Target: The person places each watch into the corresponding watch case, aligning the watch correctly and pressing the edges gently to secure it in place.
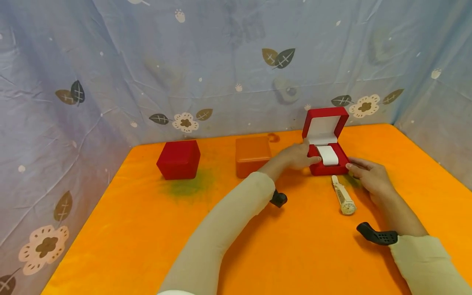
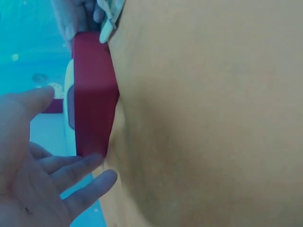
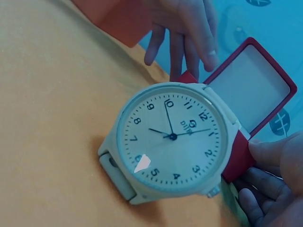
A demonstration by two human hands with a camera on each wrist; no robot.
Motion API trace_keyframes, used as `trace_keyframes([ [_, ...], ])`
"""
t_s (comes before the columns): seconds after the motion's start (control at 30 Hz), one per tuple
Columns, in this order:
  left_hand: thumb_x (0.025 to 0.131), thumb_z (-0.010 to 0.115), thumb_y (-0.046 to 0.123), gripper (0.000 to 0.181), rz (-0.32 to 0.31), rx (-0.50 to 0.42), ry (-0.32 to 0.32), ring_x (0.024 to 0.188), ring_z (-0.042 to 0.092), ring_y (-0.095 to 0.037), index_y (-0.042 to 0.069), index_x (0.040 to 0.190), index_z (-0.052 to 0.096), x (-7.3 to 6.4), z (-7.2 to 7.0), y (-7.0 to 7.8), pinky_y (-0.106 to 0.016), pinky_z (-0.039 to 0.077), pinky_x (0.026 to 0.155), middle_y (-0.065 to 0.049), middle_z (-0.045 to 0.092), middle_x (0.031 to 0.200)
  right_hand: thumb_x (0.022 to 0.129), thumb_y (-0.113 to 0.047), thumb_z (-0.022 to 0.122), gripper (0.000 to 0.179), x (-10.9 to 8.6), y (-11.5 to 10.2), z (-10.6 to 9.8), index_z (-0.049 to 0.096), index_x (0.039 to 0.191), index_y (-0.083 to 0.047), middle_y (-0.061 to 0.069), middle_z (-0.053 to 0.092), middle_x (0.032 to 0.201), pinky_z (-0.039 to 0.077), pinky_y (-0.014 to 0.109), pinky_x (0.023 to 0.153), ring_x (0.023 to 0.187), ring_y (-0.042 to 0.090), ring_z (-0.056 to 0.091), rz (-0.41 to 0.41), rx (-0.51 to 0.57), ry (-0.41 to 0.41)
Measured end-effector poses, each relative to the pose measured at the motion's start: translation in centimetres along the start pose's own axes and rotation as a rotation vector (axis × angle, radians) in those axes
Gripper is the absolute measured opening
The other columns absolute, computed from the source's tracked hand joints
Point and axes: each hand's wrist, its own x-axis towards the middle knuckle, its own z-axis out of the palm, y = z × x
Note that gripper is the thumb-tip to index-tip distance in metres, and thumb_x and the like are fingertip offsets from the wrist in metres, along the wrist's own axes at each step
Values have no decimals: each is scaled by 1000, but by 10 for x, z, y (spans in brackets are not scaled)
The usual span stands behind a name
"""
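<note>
An open red watch box [image 1: 328, 169] stands at the right rear of the table, its white-lined lid [image 1: 326, 123] raised and a white cushion [image 1: 329, 155] inside. My left hand [image 1: 295, 155] is at its left side, fingers spread; in the left wrist view the fingertips [image 2: 97, 160] touch the box's end while the thumb stands apart. The right hand [image 1: 372, 176] grips the front right corner, thumb against the box and other fingers loosely bent beside it. In front of the box lies a white wristwatch [image 1: 344, 200], dial up, filling much of the right wrist view [image 3: 173, 137].
A closed orange box [image 1: 253, 157] stands just left of my left forearm. Farther left is a closed red box [image 1: 179, 160]. An orange cloth [image 1: 313, 254] covers the table, and a patterned blue-grey curtain [image 1: 221, 73] hangs behind and along both sides.
</note>
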Motion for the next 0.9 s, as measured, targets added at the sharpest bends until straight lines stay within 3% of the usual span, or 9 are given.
trace_keyframes([
  [0.1, 94, 46, 60, 75, 4, 61, 45, 124, 50, -8, 21, 154, 24, -3, 1, 3, -23, 39, 109, 9, 43, 149, 98, -46, 47, 66, 0, 0, 0, 30, 151, -11, 22, 34, 151, 45, 8, 73, 108, 20, 46, 2, 3, -6],
  [0.23, 93, 53, 55, 45, 34, 138, 140, 99, 55, -9, 23, 124, 55, -8, 1, 6, -23, 47, 86, 9, 60, 113, 98, -47, 48, 66, 0, 0, 0, 31, 151, -11, 20, 35, 151, 45, 8, 73, 107, 18, 46, -3, 1, -2],
  [0.33, 90, 58, 55, 39, 50, 167, 188, 94, 52, -7, 25, 115, 56, -8, 2, 8, -23, 47, 79, 11, 58, 105, 97, -48, 49, 67, 1, 1, 0, 32, 151, -11, 20, 35, 150, 45, 8, 74, 106, 18, 46, -6, -1, 3],
  [0.57, 85, 59, 64, 65, 39, 178, 207, 109, 50, -8, 27, 137, 49, 0, 5, 11, -25, 48, 93, 9, 42, 140, 97, -47, 49, 67, 1, 2, 0, 32, 151, -12, 19, 37, 148, 45, 9, 73, 108, 21, 45, -9, 2, -3],
  [0.7, 84, 58, 65, 74, 67, 182, 197, 129, 45, -8, 29, 146, 40, 5, 7, 9, -28, 42, 107, 11, 34, 152, 97, -47, 51, 67, 1, 2, -1, 34, 150, -12, 4, 51, 132, 46, 10, 74, 103, 16, 47, -21, 1, -1],
  [0.8, 85, 57, 65, 74, 93, 194, 195, 134, 41, -8, 30, 148, 37, 8, 9, 7, -29, 39, 110, 12, 33, 154, 96, -48, 52, 67, 1, 3, -1, 35, 150, -12, -10, 53, 119, 47, 10, 74, 100, 12, 48, -32, 8, 1],
  [0.9, 85, 58, 64, 72, 115, 191, 192, 131, 43, -8, 32, 146, 39, 11, 12, 7, -28, 40, 109, 13, 37, 151, 96, -48, 52, 67, 0, 4, -2, 35, 150, -11, -6, 54, 123, 47, 10, 74, 100, 13, 48, -31, -1, 3],
])
